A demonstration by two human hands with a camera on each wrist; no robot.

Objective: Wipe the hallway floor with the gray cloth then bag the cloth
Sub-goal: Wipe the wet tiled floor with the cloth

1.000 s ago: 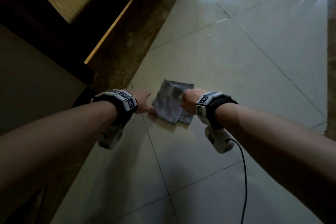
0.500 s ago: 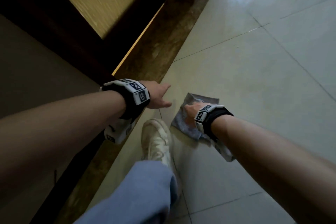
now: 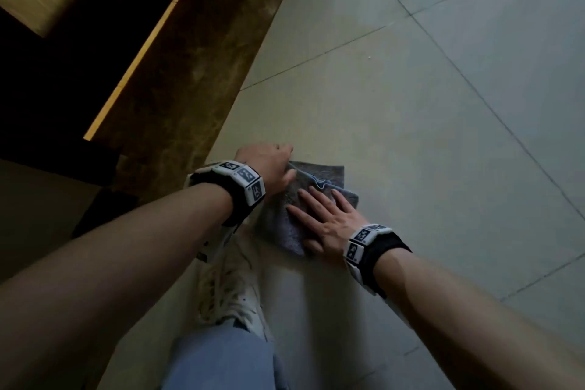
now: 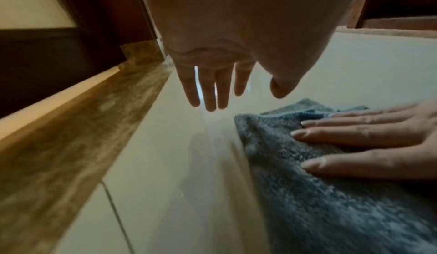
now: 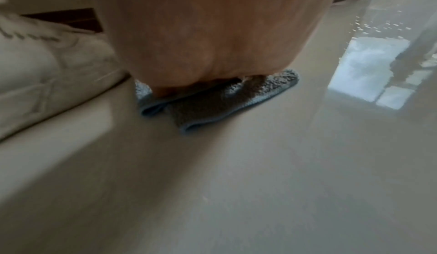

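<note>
The gray cloth [image 3: 280, 226] lies folded on the pale tiled floor [image 3: 411, 136], just ahead of my shoe. My right hand [image 3: 326, 222] presses flat on it with straight, spread fingers [image 4: 343, 132]. The right wrist view shows the palm [image 5: 212, 33] on top of the cloth [image 5: 212, 106], whose folded blue-edged layers stick out beneath it. My left hand [image 3: 272, 158] hovers at the cloth's far left corner with fingers [image 4: 212, 89] straight, pointing down at the floor, holding nothing. Its thumb hangs just above the edge of the cloth [image 4: 307, 192]. No bag is in view.
My white laced shoe [image 3: 234, 288] and blue trouser leg [image 3: 221, 358] sit directly behind the cloth. A brown marble border strip [image 3: 190, 73] and a dark wooden door frame [image 3: 63, 73] run along the left. Glossy tiles stretch ahead and to the right.
The right hand has drawn the cloth back toward my shoe and now lies flatter on it. The left hand has moved right, from over the bare floor to the cloth's corner.
</note>
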